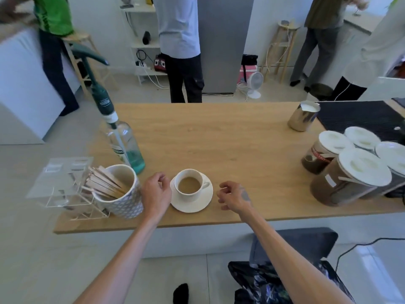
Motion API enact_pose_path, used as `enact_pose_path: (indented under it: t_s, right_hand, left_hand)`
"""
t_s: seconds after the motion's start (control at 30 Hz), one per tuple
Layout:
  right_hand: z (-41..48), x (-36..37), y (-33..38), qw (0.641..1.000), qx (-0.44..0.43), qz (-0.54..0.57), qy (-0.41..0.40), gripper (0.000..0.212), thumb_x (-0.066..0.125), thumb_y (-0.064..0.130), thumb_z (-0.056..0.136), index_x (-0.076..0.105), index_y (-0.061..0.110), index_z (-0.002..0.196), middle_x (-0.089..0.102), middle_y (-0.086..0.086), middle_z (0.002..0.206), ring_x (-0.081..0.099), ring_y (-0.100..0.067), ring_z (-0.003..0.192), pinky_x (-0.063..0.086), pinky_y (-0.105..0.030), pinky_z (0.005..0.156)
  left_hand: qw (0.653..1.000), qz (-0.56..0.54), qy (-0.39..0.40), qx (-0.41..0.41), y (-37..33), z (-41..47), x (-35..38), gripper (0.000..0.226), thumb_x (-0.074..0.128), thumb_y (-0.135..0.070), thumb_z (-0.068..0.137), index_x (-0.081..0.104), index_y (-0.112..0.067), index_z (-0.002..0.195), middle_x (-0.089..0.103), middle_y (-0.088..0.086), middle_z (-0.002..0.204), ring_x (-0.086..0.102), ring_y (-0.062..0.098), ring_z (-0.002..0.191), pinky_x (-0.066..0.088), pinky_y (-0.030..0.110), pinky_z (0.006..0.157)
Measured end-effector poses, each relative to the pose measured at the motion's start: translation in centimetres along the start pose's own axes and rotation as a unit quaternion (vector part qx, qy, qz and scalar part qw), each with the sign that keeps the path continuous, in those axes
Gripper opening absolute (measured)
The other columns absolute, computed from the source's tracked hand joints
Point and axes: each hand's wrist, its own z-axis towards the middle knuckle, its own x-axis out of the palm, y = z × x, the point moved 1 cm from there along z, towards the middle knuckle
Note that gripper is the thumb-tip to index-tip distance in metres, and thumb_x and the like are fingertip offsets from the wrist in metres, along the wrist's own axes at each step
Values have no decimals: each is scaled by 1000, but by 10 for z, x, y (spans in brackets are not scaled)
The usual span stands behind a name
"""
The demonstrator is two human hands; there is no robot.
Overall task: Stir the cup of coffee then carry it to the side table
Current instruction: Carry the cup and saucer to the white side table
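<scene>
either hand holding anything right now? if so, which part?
Nothing held. Left hand hovers beside the saucer, right hand on the other side; both sets of fingers are loosely curled and empty.

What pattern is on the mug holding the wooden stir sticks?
The mug has a small grey-blue and white diamond pattern with a plain white inside, seen in the head view.

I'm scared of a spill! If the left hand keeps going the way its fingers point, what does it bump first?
Probably the saucer rim, then the cup of coffee. The left hand curls toward them, beside the saucer; height is hard to judge.
</scene>
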Motion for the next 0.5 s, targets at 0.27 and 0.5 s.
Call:
enact_pose_path:
  t_s: [0.27,0.5]
  right_hand:
    - [21,29,-1,997,7,-69,-28,30,71,18,86,63,16,115,65,2,88,67,-17,77,59,-29,54]
    - [31,42,-4,995,24,-76,-57,22,74,16,77,70,15,98,68,-2,82,70,-28,85,62,-48,74]
  left_hand:
    - [992,44,105,-63,32,12,16,38,61,-20,102,63,-3,136,71,17,129,65,34,121,48,38,101]
    - [979,104,167,-52,31,32,22,27,75,-16,90,73,-12,116,75,7,110,69,28,106,56,38,85]
